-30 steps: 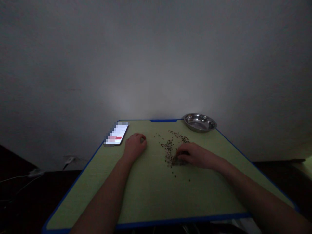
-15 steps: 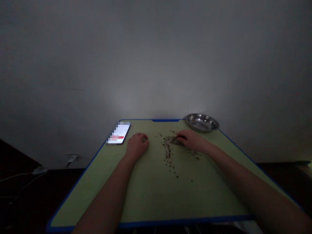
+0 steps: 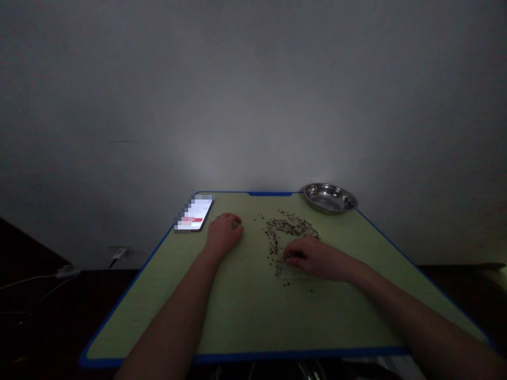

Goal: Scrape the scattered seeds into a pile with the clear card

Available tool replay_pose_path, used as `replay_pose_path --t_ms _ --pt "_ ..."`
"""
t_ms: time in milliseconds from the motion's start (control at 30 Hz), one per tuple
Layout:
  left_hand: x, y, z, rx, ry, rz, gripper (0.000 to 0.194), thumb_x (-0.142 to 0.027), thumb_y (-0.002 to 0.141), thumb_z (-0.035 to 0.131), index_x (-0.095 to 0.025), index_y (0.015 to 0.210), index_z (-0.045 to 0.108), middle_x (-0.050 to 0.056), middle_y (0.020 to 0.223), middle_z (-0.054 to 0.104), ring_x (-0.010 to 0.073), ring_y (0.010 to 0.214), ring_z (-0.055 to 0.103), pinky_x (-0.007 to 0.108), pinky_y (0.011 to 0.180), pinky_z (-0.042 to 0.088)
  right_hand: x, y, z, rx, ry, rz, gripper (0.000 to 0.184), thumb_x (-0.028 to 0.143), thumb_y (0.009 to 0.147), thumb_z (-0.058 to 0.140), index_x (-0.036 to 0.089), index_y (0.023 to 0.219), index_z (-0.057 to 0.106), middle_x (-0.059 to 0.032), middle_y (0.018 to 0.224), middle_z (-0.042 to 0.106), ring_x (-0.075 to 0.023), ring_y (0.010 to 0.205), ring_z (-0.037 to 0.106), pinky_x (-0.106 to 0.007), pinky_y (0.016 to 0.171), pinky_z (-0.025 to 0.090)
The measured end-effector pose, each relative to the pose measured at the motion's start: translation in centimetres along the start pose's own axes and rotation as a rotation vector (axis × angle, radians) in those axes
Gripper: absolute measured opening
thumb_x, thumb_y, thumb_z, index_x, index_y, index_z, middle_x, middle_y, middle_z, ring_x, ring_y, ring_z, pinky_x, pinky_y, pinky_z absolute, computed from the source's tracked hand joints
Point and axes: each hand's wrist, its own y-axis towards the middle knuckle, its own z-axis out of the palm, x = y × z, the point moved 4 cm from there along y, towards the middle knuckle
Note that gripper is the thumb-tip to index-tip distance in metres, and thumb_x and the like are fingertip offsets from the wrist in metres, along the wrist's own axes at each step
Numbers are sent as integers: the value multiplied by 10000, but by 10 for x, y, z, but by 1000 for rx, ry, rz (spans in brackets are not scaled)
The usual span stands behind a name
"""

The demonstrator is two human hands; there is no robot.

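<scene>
My right hand (image 3: 317,257) pinches a clear, flat, see-through piece (image 3: 291,273), like plastic, low over the table. Its far edge is hidden behind my fingers, and I cannot tell whether it is a bag or a stiff sheet. Many small dark grains (image 3: 292,226), like seeds or peppercorns, lie scattered in an arc just beyond and left of that hand. On the table left of the grains rests my left hand (image 3: 224,232), its fingers curled towards the thumb. A greenish patch shows between finger and thumb; whether anything is held there is unclear.
A shiny steel bowl (image 3: 330,199) stands at the table's back right corner. At the left edge lies a phone (image 3: 200,214) with a lit screen. The green table (image 3: 245,316) has a blue rim and stands against a grey wall. Cables (image 3: 65,273) run at the far left.
My right hand moved away over the grains, then back towards me with the clear piece. More grains now lie in a band at the far side. My left hand stays in place.
</scene>
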Motion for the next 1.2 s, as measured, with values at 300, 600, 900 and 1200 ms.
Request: replay_pose_path --t_ms 300,600,900,1200 --pt "0 0 -1 9 -7 -8 268 -247 800 484 -187 974 680 91 1111 651 241 1070 568 385 949 426 -14 36 -9 -141 -157 103 142 219 844 569 188 810 703 -30 764 700 -152 678 586 -252 626 382" --pt "0 0 0 9 2 -9 281 -265 811 477 -185 985 682 96 1133 648 253 1086 567 406 950 424 -37 63 -19 -255 -224 174 217 254 891 517 149 935 702 -126 936 717 -220 825 608 -305 706 391" --pt "-1 0 0 10 -15 -2 273 -262 805 486 -189 983 680 93 1134 647 247 1090 559 399 959 416 -25 56 -21 -193 -170 85 171 184 886 503 164 880 672 -83 891 704 -182 782 599 -272 703 406" --pt "-1 -2 -1 9 -26 -16 265 -254 794 493 -196 972 682 91 1130 648 242 1082 565 390 966 416 -25 57 -12 -188 -159 82 179 206 904 495 164 895 668 -92 914 702 -194 810 595 -294 732 406"
